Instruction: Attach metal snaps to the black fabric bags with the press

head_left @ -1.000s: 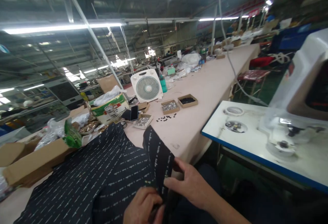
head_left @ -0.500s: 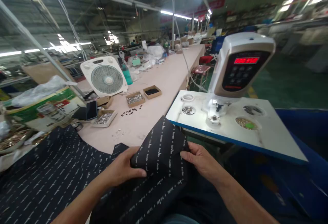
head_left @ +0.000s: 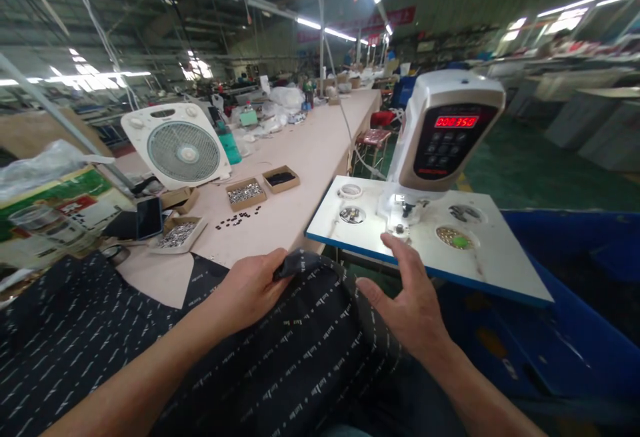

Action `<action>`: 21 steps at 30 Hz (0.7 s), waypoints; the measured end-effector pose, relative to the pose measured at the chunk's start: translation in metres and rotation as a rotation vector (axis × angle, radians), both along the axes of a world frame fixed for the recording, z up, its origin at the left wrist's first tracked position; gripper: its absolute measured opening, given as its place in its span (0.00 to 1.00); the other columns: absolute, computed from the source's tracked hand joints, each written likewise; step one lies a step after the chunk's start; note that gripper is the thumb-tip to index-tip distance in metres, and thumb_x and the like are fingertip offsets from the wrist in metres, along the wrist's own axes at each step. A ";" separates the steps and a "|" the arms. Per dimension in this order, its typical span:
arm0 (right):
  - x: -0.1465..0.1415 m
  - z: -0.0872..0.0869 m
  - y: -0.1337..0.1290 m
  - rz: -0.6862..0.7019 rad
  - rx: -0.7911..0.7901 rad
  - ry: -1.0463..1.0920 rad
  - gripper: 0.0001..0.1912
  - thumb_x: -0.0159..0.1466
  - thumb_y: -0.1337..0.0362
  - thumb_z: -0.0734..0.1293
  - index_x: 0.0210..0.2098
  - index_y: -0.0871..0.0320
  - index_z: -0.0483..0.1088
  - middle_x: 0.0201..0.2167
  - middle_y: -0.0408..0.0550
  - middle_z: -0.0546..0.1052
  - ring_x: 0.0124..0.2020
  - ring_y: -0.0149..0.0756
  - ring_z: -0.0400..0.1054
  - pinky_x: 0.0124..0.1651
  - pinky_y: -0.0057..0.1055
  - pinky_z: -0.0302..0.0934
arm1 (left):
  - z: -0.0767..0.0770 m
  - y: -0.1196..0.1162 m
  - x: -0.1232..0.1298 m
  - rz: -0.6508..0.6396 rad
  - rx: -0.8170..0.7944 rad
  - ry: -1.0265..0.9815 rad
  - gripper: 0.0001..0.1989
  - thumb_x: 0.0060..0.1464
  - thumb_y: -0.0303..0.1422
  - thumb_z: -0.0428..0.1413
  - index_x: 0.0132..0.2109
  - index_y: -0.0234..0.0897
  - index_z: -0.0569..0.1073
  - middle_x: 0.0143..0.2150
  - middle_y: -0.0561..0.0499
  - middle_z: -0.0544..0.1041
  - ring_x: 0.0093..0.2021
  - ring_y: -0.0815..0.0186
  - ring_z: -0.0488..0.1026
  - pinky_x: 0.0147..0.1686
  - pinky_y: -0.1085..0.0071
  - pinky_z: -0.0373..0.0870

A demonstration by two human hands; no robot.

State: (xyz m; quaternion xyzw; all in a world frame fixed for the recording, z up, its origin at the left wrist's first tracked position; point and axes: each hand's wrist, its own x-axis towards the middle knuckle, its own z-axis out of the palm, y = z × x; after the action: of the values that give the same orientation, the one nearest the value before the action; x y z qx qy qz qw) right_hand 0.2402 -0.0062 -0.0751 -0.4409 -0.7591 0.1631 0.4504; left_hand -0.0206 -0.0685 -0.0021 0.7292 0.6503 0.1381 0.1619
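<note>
One left-hand grip [head_left: 251,292] tight on dark fabric [head_left: 310,343] — right-hand grip [head_left: 414,303] wide, outstretched.

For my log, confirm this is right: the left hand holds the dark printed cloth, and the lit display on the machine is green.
Not quite: the head view shows the lit display on the machine is red. The left hand does hold the dark printed cloth.

Your left hand [head_left: 254,288] hides part of the dark cloth [head_left: 300,353], which the bottom edge cuts off.
</note>
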 end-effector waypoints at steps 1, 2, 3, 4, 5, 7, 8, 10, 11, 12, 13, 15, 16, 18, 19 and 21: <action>-0.005 0.012 -0.003 0.050 0.101 -0.045 0.44 0.61 0.45 0.70 0.69 0.57 0.54 0.67 0.61 0.62 0.68 0.57 0.54 0.67 0.54 0.50 | 0.001 0.002 0.005 -0.021 -0.002 0.011 0.11 0.65 0.39 0.47 0.37 0.39 0.66 0.32 0.52 0.73 0.33 0.63 0.70 0.33 0.69 0.59; -0.011 0.024 -0.004 0.139 0.159 -0.096 0.48 0.58 0.45 0.72 0.70 0.57 0.52 0.68 0.61 0.60 0.69 0.57 0.51 0.69 0.55 0.47 | 0.003 0.003 0.009 -0.039 0.002 0.004 0.09 0.64 0.38 0.47 0.37 0.39 0.66 0.32 0.51 0.74 0.33 0.63 0.70 0.33 0.69 0.59; -0.018 0.033 -0.005 0.246 0.170 -0.139 0.50 0.56 0.45 0.74 0.70 0.58 0.53 0.68 0.61 0.61 0.69 0.58 0.52 0.68 0.54 0.48 | 0.005 0.004 0.013 -0.055 0.008 -0.015 0.08 0.63 0.36 0.47 0.38 0.39 0.67 0.33 0.51 0.74 0.33 0.63 0.71 0.33 0.69 0.60; -0.026 0.039 -0.005 0.365 0.133 -0.179 0.49 0.55 0.46 0.75 0.68 0.57 0.56 0.65 0.60 0.65 0.66 0.57 0.57 0.66 0.52 0.51 | 0.007 0.004 0.016 -0.064 0.012 -0.039 0.08 0.63 0.35 0.48 0.37 0.39 0.68 0.34 0.51 0.75 0.34 0.63 0.71 0.34 0.70 0.60; -0.033 0.042 -0.004 0.485 0.054 -0.216 0.44 0.55 0.48 0.75 0.65 0.56 0.60 0.61 0.58 0.71 0.61 0.54 0.63 0.62 0.48 0.56 | 0.010 0.004 0.018 -0.063 0.004 -0.057 0.07 0.62 0.34 0.48 0.37 0.38 0.69 0.34 0.51 0.75 0.34 0.64 0.71 0.34 0.70 0.60; -0.043 0.041 -0.001 0.653 -0.159 -0.285 0.26 0.58 0.54 0.75 0.53 0.55 0.72 0.46 0.49 0.79 0.47 0.44 0.73 0.48 0.36 0.63 | 0.014 0.002 0.018 -0.046 -0.059 -0.061 0.08 0.61 0.36 0.50 0.37 0.39 0.72 0.34 0.51 0.76 0.35 0.63 0.71 0.33 0.70 0.61; -0.047 0.038 0.001 0.689 -0.256 -0.318 0.16 0.60 0.57 0.74 0.45 0.55 0.75 0.38 0.45 0.80 0.40 0.40 0.74 0.41 0.31 0.62 | 0.015 0.001 0.017 -0.048 -0.114 -0.056 0.10 0.60 0.39 0.52 0.38 0.39 0.73 0.34 0.51 0.76 0.35 0.63 0.72 0.33 0.70 0.61; -0.050 0.031 0.004 0.685 -0.367 -0.363 0.07 0.63 0.59 0.72 0.33 0.57 0.76 0.28 0.41 0.78 0.31 0.34 0.71 0.33 0.27 0.56 | 0.013 -0.002 0.011 -0.090 -0.259 -0.072 0.16 0.54 0.47 0.59 0.42 0.40 0.75 0.36 0.52 0.77 0.36 0.62 0.73 0.32 0.71 0.61; -0.051 0.028 0.004 0.669 -0.382 -0.369 0.09 0.63 0.59 0.71 0.30 0.57 0.75 0.26 0.40 0.76 0.29 0.32 0.70 0.32 0.27 0.53 | 0.010 -0.004 0.008 -0.126 -0.337 -0.103 0.21 0.49 0.49 0.63 0.44 0.41 0.76 0.37 0.53 0.78 0.37 0.61 0.73 0.33 0.71 0.62; -0.051 0.026 0.004 0.659 -0.384 -0.364 0.10 0.63 0.59 0.71 0.29 0.58 0.75 0.25 0.40 0.76 0.29 0.32 0.69 0.32 0.27 0.52 | 0.006 -0.006 0.005 -0.160 -0.410 -0.137 0.23 0.45 0.49 0.66 0.46 0.42 0.76 0.38 0.53 0.79 0.38 0.60 0.74 0.33 0.71 0.63; -0.050 0.026 0.003 0.662 -0.379 -0.349 0.10 0.64 0.60 0.71 0.29 0.58 0.75 0.25 0.40 0.76 0.29 0.31 0.69 0.32 0.26 0.52 | 0.002 -0.008 0.003 -0.181 -0.476 -0.163 0.23 0.44 0.46 0.67 0.46 0.42 0.76 0.38 0.54 0.79 0.38 0.61 0.74 0.33 0.72 0.63; -0.050 0.027 0.001 0.678 -0.365 -0.305 0.08 0.64 0.62 0.71 0.29 0.58 0.75 0.27 0.41 0.76 0.31 0.31 0.69 0.34 0.26 0.53 | -0.009 -0.011 0.001 -0.184 -0.551 -0.165 0.13 0.48 0.40 0.63 0.41 0.39 0.77 0.32 0.55 0.78 0.33 0.63 0.73 0.31 0.72 0.62; -0.049 0.028 -0.001 0.673 -0.373 -0.284 0.07 0.64 0.62 0.70 0.30 0.58 0.75 0.29 0.41 0.77 0.32 0.31 0.69 0.35 0.26 0.54 | -0.013 -0.012 0.001 -0.174 -0.548 -0.150 0.09 0.51 0.37 0.60 0.38 0.38 0.76 0.30 0.55 0.77 0.31 0.64 0.72 0.30 0.71 0.61; -0.049 0.030 -0.005 0.652 -0.444 -0.267 0.08 0.61 0.59 0.73 0.35 0.57 0.75 0.31 0.42 0.77 0.34 0.33 0.70 0.35 0.27 0.55 | -0.020 -0.013 0.001 -0.149 -0.479 -0.138 0.06 0.54 0.33 0.54 0.36 0.37 0.75 0.31 0.54 0.77 0.32 0.64 0.72 0.32 0.71 0.63; -0.049 0.030 -0.007 0.645 -0.495 -0.268 0.14 0.58 0.56 0.76 0.38 0.56 0.75 0.33 0.42 0.78 0.34 0.35 0.70 0.35 0.27 0.55 | -0.023 -0.014 0.001 -0.143 -0.428 -0.154 0.07 0.54 0.31 0.52 0.37 0.38 0.75 0.34 0.53 0.78 0.35 0.64 0.73 0.35 0.70 0.64; -0.049 0.026 -0.010 0.657 -0.581 -0.279 0.23 0.51 0.52 0.79 0.42 0.56 0.75 0.34 0.43 0.79 0.35 0.37 0.71 0.35 0.28 0.57 | -0.024 -0.014 0.000 -0.129 -0.337 -0.210 0.09 0.55 0.29 0.50 0.39 0.38 0.74 0.39 0.52 0.79 0.39 0.63 0.74 0.39 0.70 0.65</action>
State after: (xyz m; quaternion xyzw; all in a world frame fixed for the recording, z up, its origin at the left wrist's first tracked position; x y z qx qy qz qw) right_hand 0.1913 -0.0163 -0.0490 -0.3028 -0.8348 0.4423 0.1260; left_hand -0.0202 -0.0825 -0.0265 0.7137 0.5956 0.0919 0.3569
